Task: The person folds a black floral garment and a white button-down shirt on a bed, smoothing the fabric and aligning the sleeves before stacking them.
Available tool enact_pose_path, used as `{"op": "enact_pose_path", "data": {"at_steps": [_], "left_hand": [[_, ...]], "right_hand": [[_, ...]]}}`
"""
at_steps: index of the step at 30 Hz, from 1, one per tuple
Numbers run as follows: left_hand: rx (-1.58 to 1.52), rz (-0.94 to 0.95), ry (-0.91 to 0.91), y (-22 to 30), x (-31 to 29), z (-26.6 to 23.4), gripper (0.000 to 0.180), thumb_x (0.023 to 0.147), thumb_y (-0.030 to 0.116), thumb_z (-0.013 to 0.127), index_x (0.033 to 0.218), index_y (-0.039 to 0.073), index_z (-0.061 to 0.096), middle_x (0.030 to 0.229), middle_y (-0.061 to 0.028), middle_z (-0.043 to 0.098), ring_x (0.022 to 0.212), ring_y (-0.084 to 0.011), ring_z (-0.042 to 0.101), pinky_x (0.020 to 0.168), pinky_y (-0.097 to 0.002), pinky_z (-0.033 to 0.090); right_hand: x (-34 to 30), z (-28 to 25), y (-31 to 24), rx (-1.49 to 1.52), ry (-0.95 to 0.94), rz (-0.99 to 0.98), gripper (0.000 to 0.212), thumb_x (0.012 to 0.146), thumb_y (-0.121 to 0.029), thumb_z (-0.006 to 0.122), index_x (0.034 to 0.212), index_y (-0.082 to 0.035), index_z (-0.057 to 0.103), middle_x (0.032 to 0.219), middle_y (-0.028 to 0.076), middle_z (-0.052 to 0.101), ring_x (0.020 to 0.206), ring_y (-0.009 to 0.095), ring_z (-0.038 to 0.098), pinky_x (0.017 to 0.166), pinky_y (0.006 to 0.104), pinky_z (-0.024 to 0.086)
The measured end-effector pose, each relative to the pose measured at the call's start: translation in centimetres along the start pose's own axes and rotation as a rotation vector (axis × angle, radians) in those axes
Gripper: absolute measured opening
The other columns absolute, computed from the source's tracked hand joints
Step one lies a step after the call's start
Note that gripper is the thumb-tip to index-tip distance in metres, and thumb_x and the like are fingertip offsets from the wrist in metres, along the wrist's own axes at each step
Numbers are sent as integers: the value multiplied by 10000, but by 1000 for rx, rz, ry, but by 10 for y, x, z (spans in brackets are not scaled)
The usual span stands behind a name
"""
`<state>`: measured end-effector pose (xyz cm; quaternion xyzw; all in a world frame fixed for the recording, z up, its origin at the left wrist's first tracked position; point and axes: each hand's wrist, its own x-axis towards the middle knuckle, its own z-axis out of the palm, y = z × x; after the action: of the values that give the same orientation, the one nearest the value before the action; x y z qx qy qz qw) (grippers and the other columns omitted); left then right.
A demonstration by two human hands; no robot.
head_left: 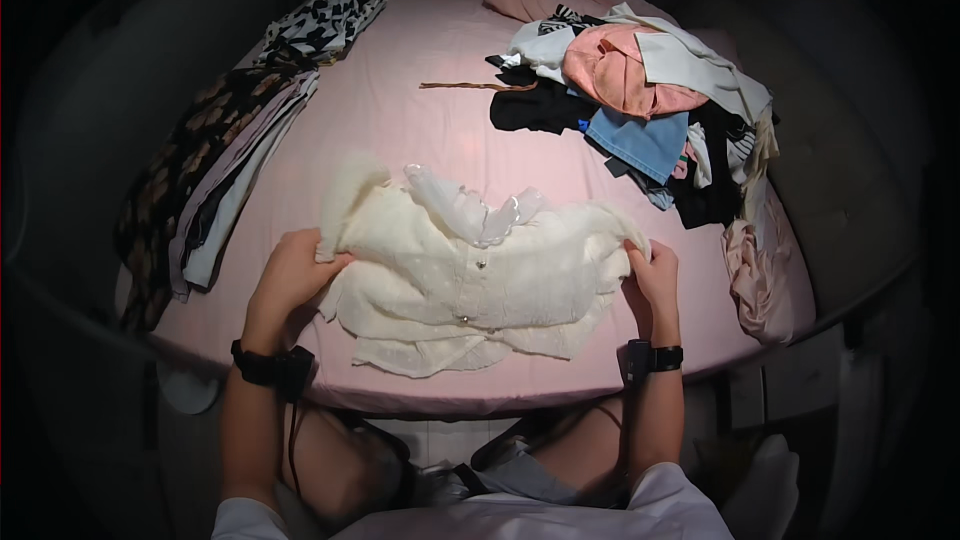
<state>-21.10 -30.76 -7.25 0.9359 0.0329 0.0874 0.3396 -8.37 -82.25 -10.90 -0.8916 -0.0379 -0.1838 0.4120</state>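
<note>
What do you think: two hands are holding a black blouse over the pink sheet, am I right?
Not quite: the blouse is creamy white, not black, as the head view shows. The left hand and the right hand do hold it over the pink sheet.

Folds and shadow are hiding details

The blouse (430, 290) is covering some fingertips of the left hand (293, 275) and the right hand (658, 278). Its raised left sleeve (350, 190) is blurring at the top, and its buttons (481, 264) are showing too small for their pattern to be told. In the pile (610, 70), upper garments are concealing much of the lower ones. The lower edge is cutting off the shirt (520, 525), while darkness is swallowing the room's sides
</note>
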Motion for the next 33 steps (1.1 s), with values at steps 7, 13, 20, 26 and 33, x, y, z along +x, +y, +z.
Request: {"op": "enact_pose_path", "data": {"at_steps": [7, 13, 20, 26, 33], "left_hand": [[80, -227, -256, -21, -10, -23, 375, 796, 257, 749, 772, -105, 655, 653, -183, 640, 596, -283, 620, 579, -392, 477], [-363, -263, -516, -19, -11, -52, 301, 802, 208, 783, 707, -56, 676, 659, 5, 615, 581, -72, 532, 524, -263, 421], [-741, -184, -96, -25, 4, -23, 333, 894, 230, 723, 980, -83, 654, 938, -72, 673, 809, -114, 621, 727, -253, 489], [-148, 156, 370, -27, 10, 11, 532, 950, 225, 663, 1360, -31, 442, 1303, -188, 535, 1186, -238, 536, 1000, -374, 438], [-520, -367, -450, 31, -18, -1, 320, 853, 180, 779, 710, 34, 533, 604, 12, 540, 498, -58, 458, 439, -224, 368]], "right_hand": [[-8, -16, -22, 182, 402, -103, 219, 854, -128, 631, 782, 78, 647, 606, 54, 599, 546, 134, 555, 524, 310, 433], [-4, -19, 20, 209, 283, -90, 306, 919, -133, 587, 667, 40, 577, 574, -17, 482, 523, 49, 416, 480, 270, 355], [-5, -14, 1, 925, 83, 239, 252, 987, -160, 561, 1027, 74, 648, 952, 104, 703, 790, 167, 684, 672, 263, 518], [-3, 13, -22, 645, 323, 12, 364, 954, -83, 634, 1290, -3, 522, 1091, 124, 655, 972, 184, 659, 836, 287, 524], [-11, -6, -4, 306, -653, 134, 488, 823, 24, 675, 1287, -49, 547, 988, -3, 565, 811, 69, 524, 718, 209, 445]]}}
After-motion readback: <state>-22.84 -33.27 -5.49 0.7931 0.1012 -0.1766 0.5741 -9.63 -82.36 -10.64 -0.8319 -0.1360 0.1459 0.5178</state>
